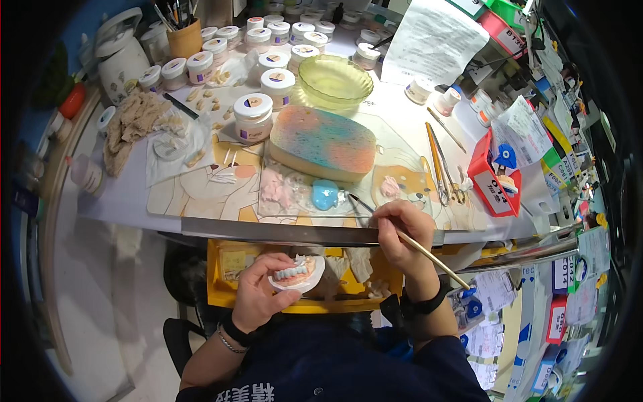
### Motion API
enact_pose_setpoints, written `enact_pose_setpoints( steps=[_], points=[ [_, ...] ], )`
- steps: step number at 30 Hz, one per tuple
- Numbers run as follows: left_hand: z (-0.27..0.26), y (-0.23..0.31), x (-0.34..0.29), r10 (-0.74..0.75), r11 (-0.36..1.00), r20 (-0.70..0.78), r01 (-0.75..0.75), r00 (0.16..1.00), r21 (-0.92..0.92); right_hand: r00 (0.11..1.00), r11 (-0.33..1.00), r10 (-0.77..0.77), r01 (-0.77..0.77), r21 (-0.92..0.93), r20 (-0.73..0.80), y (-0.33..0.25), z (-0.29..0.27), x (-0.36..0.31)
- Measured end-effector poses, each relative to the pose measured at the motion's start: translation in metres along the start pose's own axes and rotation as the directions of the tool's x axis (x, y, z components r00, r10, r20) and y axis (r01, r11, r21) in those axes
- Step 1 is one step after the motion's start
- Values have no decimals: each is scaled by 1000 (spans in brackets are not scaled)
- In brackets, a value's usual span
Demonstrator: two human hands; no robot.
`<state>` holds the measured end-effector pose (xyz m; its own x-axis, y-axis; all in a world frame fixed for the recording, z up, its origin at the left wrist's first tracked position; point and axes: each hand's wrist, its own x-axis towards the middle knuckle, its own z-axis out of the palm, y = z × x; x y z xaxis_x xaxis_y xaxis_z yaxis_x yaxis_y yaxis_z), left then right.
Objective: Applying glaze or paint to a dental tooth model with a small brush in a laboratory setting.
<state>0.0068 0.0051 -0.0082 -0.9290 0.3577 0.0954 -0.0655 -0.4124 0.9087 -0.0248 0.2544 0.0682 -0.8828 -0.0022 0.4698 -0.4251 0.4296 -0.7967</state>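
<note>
My left hand (260,289) grips a dental model (303,275) with a white base, pinkish gum area and a row of greyish-white teeth, held above the open yellow drawer (224,295). Between the fingers of my right hand (404,233) is a thin brush (432,256) with a pale handle. Its dark tip points at a clear mixing slab (288,213), close to a blue blob of paste (325,194). Pink paste (274,187) lies on the slab's left part. Just behind stands a damp, multicoloured sponge block (323,143).
Several lidded jars (253,117) crowd the back left, beside a green glass bowl (335,80). A crumpled brown cloth (132,127) lies at left. Tweezers (439,167) and other slim tools rest at right, near a red tray (492,177). The metal table edge (281,231) runs above the drawer.
</note>
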Motion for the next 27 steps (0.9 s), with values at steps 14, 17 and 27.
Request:
enact_pose_setpoints(
  steps=[14, 17, 27],
  points=[
    [2, 5, 2, -56, 998, -4, 55, 998, -21, 887, 898, -425, 438, -37, 179, -25, 33, -48],
    [3, 5, 3, -48, 999, 4, 48, 999, -3, 896, 918, -395, 392, 55, 203, -27, 43, -59],
    [2, 3, 3, 41, 993, 15, -42, 999, 112, 932, 948, -312, 317, 3, 186, -31, 50, -61]
  ],
)
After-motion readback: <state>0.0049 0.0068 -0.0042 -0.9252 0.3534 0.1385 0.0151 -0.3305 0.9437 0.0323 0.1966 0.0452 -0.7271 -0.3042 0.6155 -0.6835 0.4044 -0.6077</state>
